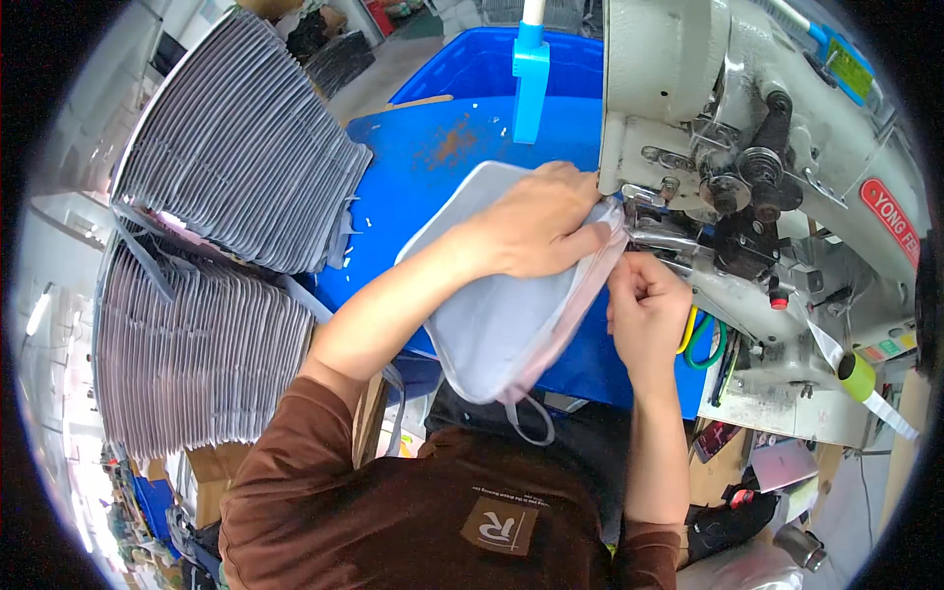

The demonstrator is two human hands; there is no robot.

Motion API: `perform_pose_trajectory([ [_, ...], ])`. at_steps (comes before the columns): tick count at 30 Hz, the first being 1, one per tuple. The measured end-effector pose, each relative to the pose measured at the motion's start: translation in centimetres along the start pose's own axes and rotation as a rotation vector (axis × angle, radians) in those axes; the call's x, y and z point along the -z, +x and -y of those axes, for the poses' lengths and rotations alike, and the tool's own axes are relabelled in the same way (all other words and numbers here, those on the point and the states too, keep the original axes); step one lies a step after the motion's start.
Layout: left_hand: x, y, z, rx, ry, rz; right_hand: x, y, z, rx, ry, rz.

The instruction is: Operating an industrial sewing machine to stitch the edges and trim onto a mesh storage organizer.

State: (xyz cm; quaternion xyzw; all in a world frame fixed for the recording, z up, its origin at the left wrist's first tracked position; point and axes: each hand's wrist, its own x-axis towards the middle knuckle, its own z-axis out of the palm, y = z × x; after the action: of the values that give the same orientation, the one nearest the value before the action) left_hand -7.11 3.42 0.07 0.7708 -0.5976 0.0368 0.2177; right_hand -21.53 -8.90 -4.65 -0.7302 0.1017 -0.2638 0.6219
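A light grey fabric pouch point(492, 305) with rounded corners, a pale pinkish side and a small strap loop point(532, 423) lies slanted on the blue table. One corner of it is at the needle area of a sewing machine point(678, 108). From above, my left hand point(546, 221) grips the pouch close to that corner, thumb along its edge and fingertips partly hidden. My right hand point(649, 300) is closed in a pinch at the pouch's edge, just below the presser foot point(654, 231). What lies between its fingertips is mostly covered.
Two tall stacks of grey fabric pieces point(236, 147) stand at the left. Scissors with yellow and green handles point(704, 339) lie right of my right hand. A light-blue fixture point(531, 88) hangs over the blue table point(393, 197), before a blue bin point(472, 64). A phone point(716, 441) rests lower right.
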Motion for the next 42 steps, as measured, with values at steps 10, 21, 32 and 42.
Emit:
perform_pose_trajectory([
  [10, -0.6, 0.6, 0.5, 0.227, -0.247, -0.018, 0.7, -1.2, 1.1, -0.136, 0.213, 0.053],
  [21, -1.3, 1.4, 4.3, 0.034, -0.306, 0.081, 0.0, -2.4, 1.2, -0.181, 0.438, -0.062],
  [32, -0.4, -0.6, -2.9, 0.375, -0.257, -0.079, 1.0, -4.2, 1.1, -0.233, 0.388, 0.083],
  [42, -2.8, 0.7, 1.7, 0.217, -0.416, -0.382, 0.1, -1.6, 1.0, -0.215, 0.332, 0.022],
])
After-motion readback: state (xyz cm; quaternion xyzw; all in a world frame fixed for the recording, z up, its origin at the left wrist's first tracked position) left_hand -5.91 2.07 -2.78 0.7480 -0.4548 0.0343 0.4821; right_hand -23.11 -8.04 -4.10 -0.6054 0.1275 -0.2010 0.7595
